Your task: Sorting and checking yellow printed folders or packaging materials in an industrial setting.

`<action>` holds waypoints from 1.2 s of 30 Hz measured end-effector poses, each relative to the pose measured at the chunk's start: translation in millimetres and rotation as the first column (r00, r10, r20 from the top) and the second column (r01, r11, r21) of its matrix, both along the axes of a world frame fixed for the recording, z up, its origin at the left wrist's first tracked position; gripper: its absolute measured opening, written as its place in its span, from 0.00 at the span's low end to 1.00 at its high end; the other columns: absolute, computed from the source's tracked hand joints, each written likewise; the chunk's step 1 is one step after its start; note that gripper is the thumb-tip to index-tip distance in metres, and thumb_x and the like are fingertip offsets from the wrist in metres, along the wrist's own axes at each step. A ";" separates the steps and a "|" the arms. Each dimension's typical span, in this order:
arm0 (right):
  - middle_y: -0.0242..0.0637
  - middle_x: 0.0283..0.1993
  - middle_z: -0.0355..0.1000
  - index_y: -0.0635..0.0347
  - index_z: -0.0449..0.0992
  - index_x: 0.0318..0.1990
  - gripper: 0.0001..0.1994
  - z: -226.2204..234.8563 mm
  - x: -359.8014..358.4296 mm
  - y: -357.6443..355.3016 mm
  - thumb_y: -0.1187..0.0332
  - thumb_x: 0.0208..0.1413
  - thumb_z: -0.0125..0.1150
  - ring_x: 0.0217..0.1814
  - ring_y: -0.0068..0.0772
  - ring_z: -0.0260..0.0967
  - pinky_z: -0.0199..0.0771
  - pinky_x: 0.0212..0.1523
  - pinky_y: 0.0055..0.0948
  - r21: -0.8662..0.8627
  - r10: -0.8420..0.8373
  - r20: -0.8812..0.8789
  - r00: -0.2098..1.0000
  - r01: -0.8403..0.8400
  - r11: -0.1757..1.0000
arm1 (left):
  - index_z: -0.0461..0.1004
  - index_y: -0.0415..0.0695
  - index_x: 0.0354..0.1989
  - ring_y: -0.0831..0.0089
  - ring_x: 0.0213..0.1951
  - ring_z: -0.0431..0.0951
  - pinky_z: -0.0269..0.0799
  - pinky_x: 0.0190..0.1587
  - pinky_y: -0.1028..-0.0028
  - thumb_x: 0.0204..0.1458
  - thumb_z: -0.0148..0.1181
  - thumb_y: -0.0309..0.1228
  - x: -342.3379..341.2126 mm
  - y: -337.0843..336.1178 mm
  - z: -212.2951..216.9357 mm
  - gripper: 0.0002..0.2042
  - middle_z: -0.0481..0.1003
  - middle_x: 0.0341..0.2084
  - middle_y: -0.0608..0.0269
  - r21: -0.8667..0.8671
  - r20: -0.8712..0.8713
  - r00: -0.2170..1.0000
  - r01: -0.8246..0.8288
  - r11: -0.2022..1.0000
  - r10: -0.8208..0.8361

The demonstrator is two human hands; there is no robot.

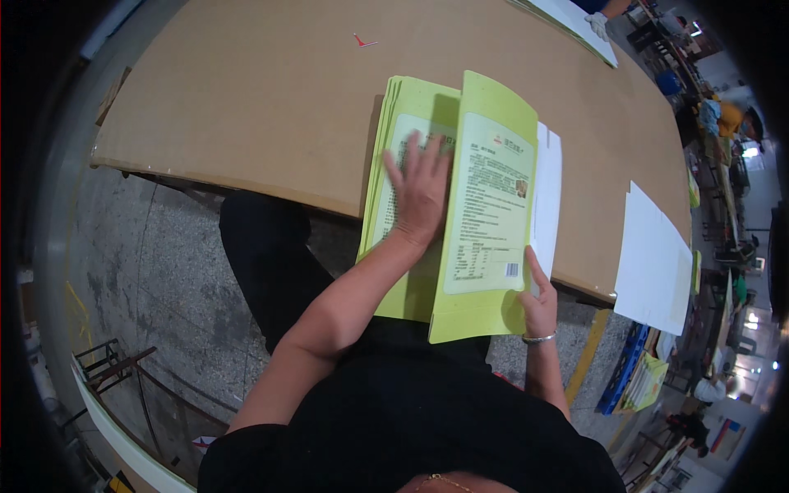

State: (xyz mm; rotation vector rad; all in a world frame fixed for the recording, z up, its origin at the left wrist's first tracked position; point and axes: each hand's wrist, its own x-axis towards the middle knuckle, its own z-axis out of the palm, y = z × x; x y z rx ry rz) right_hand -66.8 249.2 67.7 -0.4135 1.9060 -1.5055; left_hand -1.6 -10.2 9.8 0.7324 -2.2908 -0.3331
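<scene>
- Table [238,90] is my landmark; a red-and-white scrap [362,41] lies toward its far side, well apart from the hands.
- Green stack [388,205] overhangs the table's near edge, which I judge keeps its lower end within easy reach.
- Left hand [421,193], fingers spread wide, lies palm down over that stack, probably steadying it; blur hides from me how firmly it presses.
- Printed panel [489,222] stands off the stack, its lower end beyond the table's near edge.
- Right hand [540,311] holds the panel's right edge, I think to control its tilt.
- White stack [653,255] overhangs the table's right near corner, seemingly leaving working room.
</scene>
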 end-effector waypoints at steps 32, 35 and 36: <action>0.49 0.72 0.42 0.66 0.46 0.70 0.35 -13.4 -28.6 -58.3 0.51 0.64 0.45 0.74 0.41 0.38 0.35 0.70 0.43 0.542 0.558 -0.626 0.544 -0.210 0.814 | 0.60 0.48 0.65 0.42 0.67 0.50 0.38 0.68 0.43 0.59 0.48 0.38 -16.0 16.9 3.9 0.25 0.55 0.66 0.49 0.077 0.337 0.930 0.129 0.989 -0.147; 0.47 0.77 0.36 0.64 0.44 0.72 0.37 -17.3 -10.0 -75.9 0.49 0.63 0.44 0.80 0.44 0.29 0.23 0.74 0.50 0.645 0.640 -0.682 0.354 -0.122 0.754 | 0.59 0.56 0.67 0.38 0.67 0.48 0.37 0.65 0.35 0.60 0.48 0.44 -18.8 23.8 6.4 0.26 0.54 0.68 0.60 0.085 0.123 0.970 0.202 0.976 -0.211; 0.47 0.76 0.40 0.63 0.47 0.71 0.35 -29.2 -7.4 -76.5 0.51 0.63 0.45 0.79 0.45 0.31 0.24 0.74 0.51 0.642 0.618 -0.727 0.299 -0.024 0.766 | 0.58 0.60 0.68 0.36 0.67 0.47 0.35 0.63 0.31 0.60 0.47 0.47 -19.1 25.4 6.1 0.27 0.54 0.69 0.67 -0.001 0.212 0.951 0.232 0.973 -0.227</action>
